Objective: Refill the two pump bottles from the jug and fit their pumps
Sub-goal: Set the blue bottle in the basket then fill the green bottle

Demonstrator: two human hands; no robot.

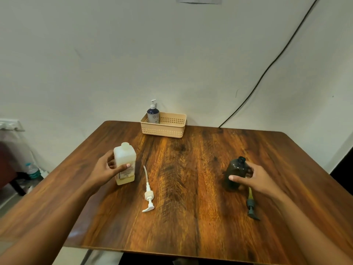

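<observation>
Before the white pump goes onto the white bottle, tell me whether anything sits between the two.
Nothing visible does. The white pump lies flat on the table just right of the white bottle, with bare wood between them. The left hand grips the bottle's side, and its neck looks uncovered.

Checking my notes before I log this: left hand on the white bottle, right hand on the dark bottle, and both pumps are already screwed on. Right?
Not quite. In the head view the white pump and dark pump lie loose on the table; both bottle necks are open.

Jug (125,165) left, bottle (236,174) right, basket (164,129) behind, pumps (148,197) before
</observation>
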